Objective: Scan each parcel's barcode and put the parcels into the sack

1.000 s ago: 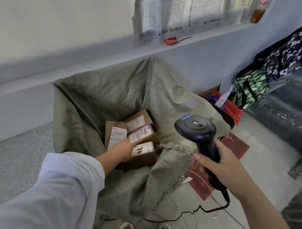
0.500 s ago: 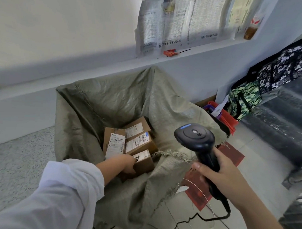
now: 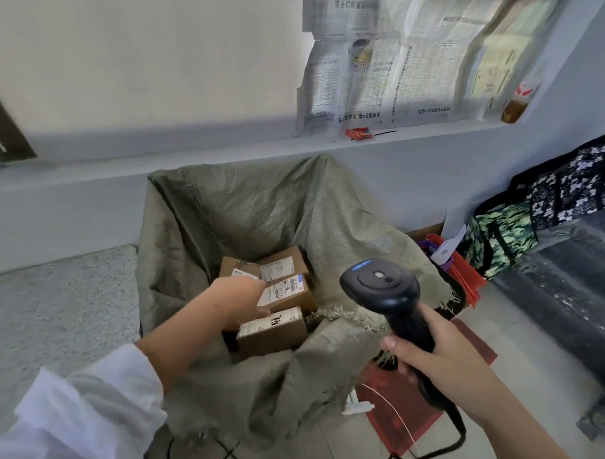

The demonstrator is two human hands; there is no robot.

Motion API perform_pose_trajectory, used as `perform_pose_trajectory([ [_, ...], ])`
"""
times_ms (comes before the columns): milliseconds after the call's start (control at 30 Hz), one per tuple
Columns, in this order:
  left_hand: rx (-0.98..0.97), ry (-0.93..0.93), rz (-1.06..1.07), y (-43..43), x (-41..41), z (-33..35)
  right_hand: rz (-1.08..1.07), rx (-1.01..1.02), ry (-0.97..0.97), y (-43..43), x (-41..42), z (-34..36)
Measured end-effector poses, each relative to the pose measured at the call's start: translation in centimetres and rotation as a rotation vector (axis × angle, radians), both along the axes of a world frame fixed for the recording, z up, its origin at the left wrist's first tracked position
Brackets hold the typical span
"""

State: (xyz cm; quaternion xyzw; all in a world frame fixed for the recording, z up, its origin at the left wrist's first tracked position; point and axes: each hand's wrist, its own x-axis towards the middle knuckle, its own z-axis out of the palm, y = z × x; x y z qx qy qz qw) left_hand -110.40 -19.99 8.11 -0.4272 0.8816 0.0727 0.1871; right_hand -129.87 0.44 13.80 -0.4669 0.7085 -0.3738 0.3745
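A green woven sack [image 3: 247,210] stands open against the wall. Several brown cardboard parcels with white labels lie inside: a front parcel [image 3: 271,334], a middle parcel [image 3: 288,292], a back parcel [image 3: 286,263] and a left parcel [image 3: 231,266]. My left hand [image 3: 237,302] reaches into the sack and rests over the left parcel. Its fingers stretch toward the middle parcel, and it covers most of the left parcel's label. My right hand [image 3: 440,368] grips the handle of a black barcode scanner [image 3: 381,287], held upright over the sack's right rim.
A red mat [image 3: 401,404] lies on the floor under the scanner's cable. Red bags [image 3: 464,272] and patterned bags [image 3: 499,236] crowd the right side. A ledge [image 3: 228,151] with newspaper [image 3: 386,60] runs behind the sack. Speckled floor [image 3: 51,306] lies left.
My left hand has shifted from the side of the front parcel up onto the left parcel. The view has tilted upward a little. The scanner hand has stayed about where it was.
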Motion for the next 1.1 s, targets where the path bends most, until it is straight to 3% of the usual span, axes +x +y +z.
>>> perform_pose_trajectory([
  [267, -0.183, 0.281, 0.112, 3.0, 7.6, 4.2, 0.128, -0.055, -0.033, -1.1, 4.9, 0.5],
  [467, -0.285, 0.435, 0.212, 7.0, 17.3, 5.5, 0.255, -0.110, -0.071, -2.0, 13.7, 1.0],
  [833, -0.419, 0.412, 0.411, 16.7, 37.6, 7.1, 0.495, -0.153, -0.068, 1.8, 31.1, 1.2],
  [1100, -0.449, 0.405, 0.669, 24.7, 50.2, 7.6, 0.674, -0.161, -0.117, 2.7, 42.3, 1.9],
])
